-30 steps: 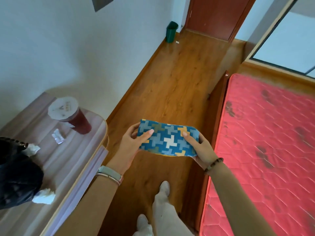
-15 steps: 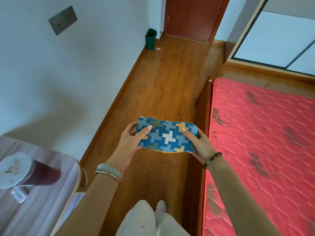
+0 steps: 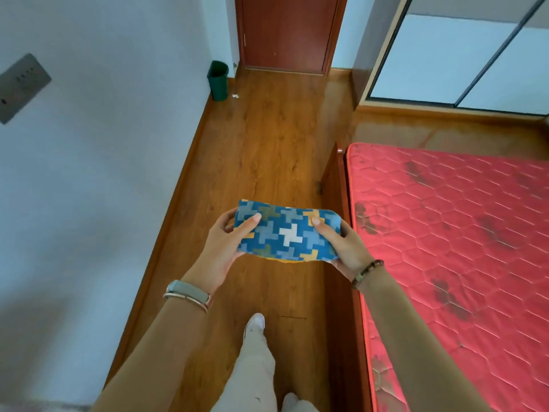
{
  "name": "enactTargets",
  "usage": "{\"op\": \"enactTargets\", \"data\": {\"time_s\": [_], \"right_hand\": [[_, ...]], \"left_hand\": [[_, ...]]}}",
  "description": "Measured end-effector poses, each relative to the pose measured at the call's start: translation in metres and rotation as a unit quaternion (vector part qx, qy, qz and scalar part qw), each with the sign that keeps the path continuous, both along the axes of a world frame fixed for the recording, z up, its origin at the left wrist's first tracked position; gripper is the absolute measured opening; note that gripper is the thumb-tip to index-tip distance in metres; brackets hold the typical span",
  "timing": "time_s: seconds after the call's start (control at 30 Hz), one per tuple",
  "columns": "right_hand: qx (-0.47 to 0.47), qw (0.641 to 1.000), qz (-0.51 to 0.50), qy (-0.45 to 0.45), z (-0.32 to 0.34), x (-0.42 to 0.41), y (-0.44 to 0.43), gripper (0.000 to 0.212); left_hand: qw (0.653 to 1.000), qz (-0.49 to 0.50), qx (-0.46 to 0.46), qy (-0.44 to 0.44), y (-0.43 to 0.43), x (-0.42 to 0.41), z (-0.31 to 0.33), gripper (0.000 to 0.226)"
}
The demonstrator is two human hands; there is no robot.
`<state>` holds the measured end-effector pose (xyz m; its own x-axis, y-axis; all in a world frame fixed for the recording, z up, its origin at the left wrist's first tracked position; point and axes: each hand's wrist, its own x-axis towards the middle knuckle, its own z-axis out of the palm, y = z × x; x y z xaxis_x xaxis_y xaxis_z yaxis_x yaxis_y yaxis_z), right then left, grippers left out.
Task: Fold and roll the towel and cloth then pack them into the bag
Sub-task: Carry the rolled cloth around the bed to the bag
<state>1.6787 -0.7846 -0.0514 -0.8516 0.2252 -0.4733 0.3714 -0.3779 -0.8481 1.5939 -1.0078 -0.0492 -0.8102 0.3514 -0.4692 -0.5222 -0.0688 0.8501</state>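
Note:
A folded, rolled cloth [image 3: 286, 233] with a blue, white and yellow cross pattern is held in the air in front of me, above the wooden floor. My left hand [image 3: 221, 248] grips its left end, thumb on top and fingers underneath. My right hand [image 3: 344, 245] grips its right end the same way. A yellow edge shows along the cloth's underside. No towel and no bag are in view.
A bed with a bare red mattress [image 3: 463, 248] and a wooden frame [image 3: 335, 185] fills the right. A white wall [image 3: 104, 173] runs along the left. A green bin [image 3: 218, 81] stands by a brown door [image 3: 286, 32]. My legs are below.
The view has swung right and up: the table with the cup and the black bag has left the frame on the left. Both hands keep the same hold on the cloth.

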Motion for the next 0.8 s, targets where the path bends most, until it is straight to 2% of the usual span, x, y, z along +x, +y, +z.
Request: {"op": "enactTargets", "data": {"time_s": [0.07, 0.2, 0.27, 0.47, 0.67, 0.8], "right_hand": [[-0.001, 1.0, -0.017, 0.002, 0.004, -0.027, 0.007, 0.084], [-0.002, 0.998, -0.066, -0.001, 0.011, -0.076, 0.019, 0.058], [-0.003, 0.996, -0.086, -0.001, 0.013, -0.097, 0.025, 0.053], [0.012, 0.991, -0.133, 0.013, 0.018, -0.152, 0.047, 0.067], [0.012, 0.987, -0.157, 0.015, 0.018, -0.194, 0.078, 0.063], [0.011, 0.986, -0.166, 0.011, 0.017, -0.222, 0.106, 0.07]], "left_hand": [[1.0, -0.014, 0.006, 0.003, 0.01, -0.032, 0.007, 0.073], [0.998, -0.056, 0.005, 0.011, 0.029, -0.093, 0.018, 0.07], [0.997, -0.074, -0.003, 0.02, 0.039, -0.124, 0.023, 0.073], [0.994, -0.109, 0.008, 0.027, 0.07, -0.189, 0.028, 0.075], [0.992, -0.121, 0.014, 0.02, 0.105, -0.239, 0.021, 0.07], [0.991, -0.133, 0.008, 0.026, 0.136, -0.269, 0.018, 0.073]]}}
